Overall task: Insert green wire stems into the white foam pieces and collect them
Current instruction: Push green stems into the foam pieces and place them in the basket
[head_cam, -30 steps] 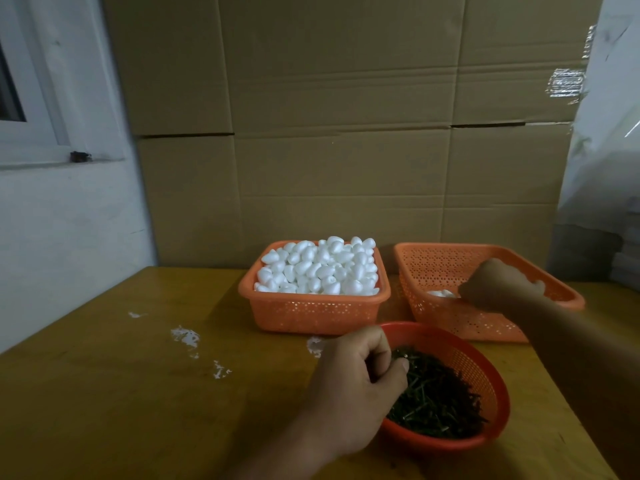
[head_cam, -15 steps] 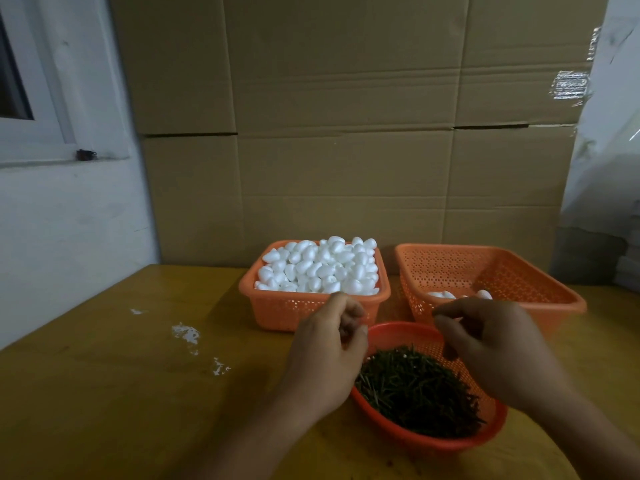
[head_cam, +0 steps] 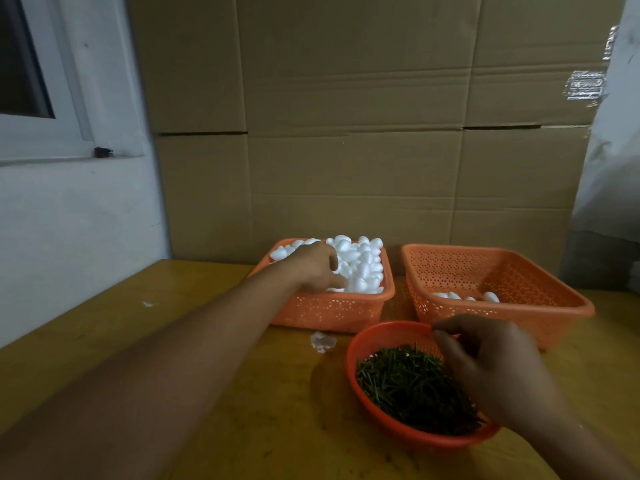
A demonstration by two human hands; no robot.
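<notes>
The left hand (head_cam: pixel 317 268) lay curled on the white foam pieces (head_cam: pixel 362 263), seemingly gripping one; a loose pinch could spill neighbours over the full basket (head_cam: pixel 332 311). At four o'clock the right hand (head_cam: pixel 498 368) hovered over the green wire stems (head_cam: pixel 405 379), fingers (head_cam: pixel 446 332) curled; whether they pinched a stem was unclear. The collecting basket (head_cam: pixel 519 271), at two o'clock, held few pieces. White crumbs (head_cam: pixel 322 341) littered the surface (head_cam: pixel 242 427).

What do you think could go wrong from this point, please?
The left hand digs into heaped white foam pieces piled above the square basket's rim, so some may spill. The right hand hovers over the green wire stems in the round basket, whose sharp ends could prick fingers.
</notes>
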